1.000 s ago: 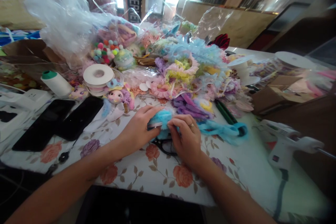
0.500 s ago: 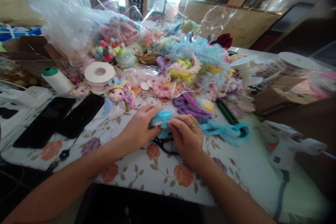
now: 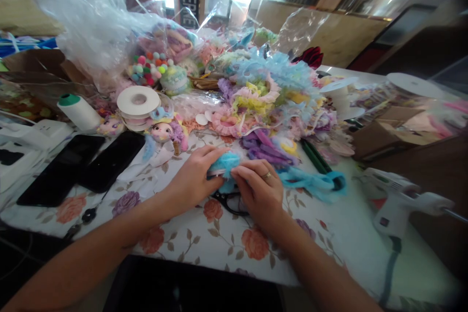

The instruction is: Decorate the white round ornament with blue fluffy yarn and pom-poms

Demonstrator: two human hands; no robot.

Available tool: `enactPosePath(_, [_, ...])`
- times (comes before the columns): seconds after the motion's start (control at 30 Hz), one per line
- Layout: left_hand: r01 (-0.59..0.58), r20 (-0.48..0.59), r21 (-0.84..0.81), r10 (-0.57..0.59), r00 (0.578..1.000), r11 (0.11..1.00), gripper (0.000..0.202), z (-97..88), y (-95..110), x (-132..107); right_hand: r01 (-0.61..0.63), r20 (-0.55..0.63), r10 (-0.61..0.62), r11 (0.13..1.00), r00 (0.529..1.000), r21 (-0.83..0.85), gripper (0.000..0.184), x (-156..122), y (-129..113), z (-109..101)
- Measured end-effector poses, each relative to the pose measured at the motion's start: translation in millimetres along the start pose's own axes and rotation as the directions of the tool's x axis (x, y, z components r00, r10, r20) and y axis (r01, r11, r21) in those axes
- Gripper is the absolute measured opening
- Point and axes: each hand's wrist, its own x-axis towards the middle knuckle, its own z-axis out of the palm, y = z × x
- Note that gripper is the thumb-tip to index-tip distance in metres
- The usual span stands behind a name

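My left hand (image 3: pixel 192 175) is closed around a small bright-blue fuzzy piece (image 3: pixel 225 160) with a white edge, gripping it between thumb and fingers. At its right side my right hand (image 3: pixel 261 187), with a ring on one finger, pinches the fuzzy blue material. A long fluffy blue strip (image 3: pixel 310 180) trails out from behind the right hand and loops back on itself. Whether it joins the held piece is hidden by that hand. Under the hands lies a black looped object (image 3: pixel 234 205), mostly covered, whose kind I cannot make out.
A glue gun (image 3: pixel 398 200) stands at the right beside a cardboard box (image 3: pixel 383 136). Two black phones (image 3: pixel 113 161), a thread cone (image 3: pixel 78 112), a ribbon spool (image 3: pixel 138 100) and a doll-face ornament (image 3: pixel 164 130) sit left. Ruffled trims (image 3: pixel 270 73) heap up behind.
The fingertips of my right hand have shifted very slightly left along the blue fuzzy piece. My left hand keeps its hold in the same place.
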Motion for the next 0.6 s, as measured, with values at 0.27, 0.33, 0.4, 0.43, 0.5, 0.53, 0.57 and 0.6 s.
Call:
enactPosePath(0.27, [-0.071, -0.047, 0.005, 0.071, 0.996, 0.997, 0.053, 5.4, -9, 3, 0.055, 0.002, -0.055, 0.998, 0.998, -0.023, 0.017, -1, 0, -2])
enactPosePath(0.33, [-0.108, -0.065, 0.0, 0.108, 0.992, 0.994, 0.052, 6.8, -11, 4, 0.085, 0.001, -0.085, 0.996, 0.996, -0.036, 0.019, -2, -1, -3])
enactPosePath(0.4, [-0.166, -0.085, 0.001, 0.165, 0.983, 0.986, 0.051, 7.7, -13, 4, 0.106, 0.001, -0.106, 0.993, 0.994, -0.046, 0.019, -3, -1, -5])
enactPosePath(0.43, [-0.192, -0.096, 0.004, 0.192, 0.977, 0.981, 0.051, 8.0, -14, 4, 0.11, 0.0, -0.11, 0.993, 0.994, -0.048, 0.02, -3, -1, -6])
enactPosePath(0.5, [-0.233, -0.107, 0.01, 0.232, 0.967, 0.973, 0.05, 8.1, -14, 4, 0.109, -0.005, -0.109, 0.993, 0.994, -0.044, 0.02, -4, -2, -8])
enactPosePath(0.53, [-0.244, -0.107, 0.012, 0.244, 0.964, 0.97, 0.051, 7.9, -14, 4, 0.106, -0.009, -0.107, 0.994, 0.994, -0.039, 0.02, -4, -2, -9])
enactPosePath(0.57, [-0.251, -0.105, 0.012, 0.251, 0.962, 0.968, 0.052, 7.3, -14, 4, 0.103, -0.014, -0.104, 0.994, 0.994, -0.034, 0.02, -4, -3, -9])
enactPosePath(0.6, [-0.259, -0.101, 0.009, 0.258, 0.961, 0.966, 0.054, 6.5, -13, 4, 0.098, -0.017, -0.098, 0.995, 0.995, -0.03, 0.021, -4, -3, -10])
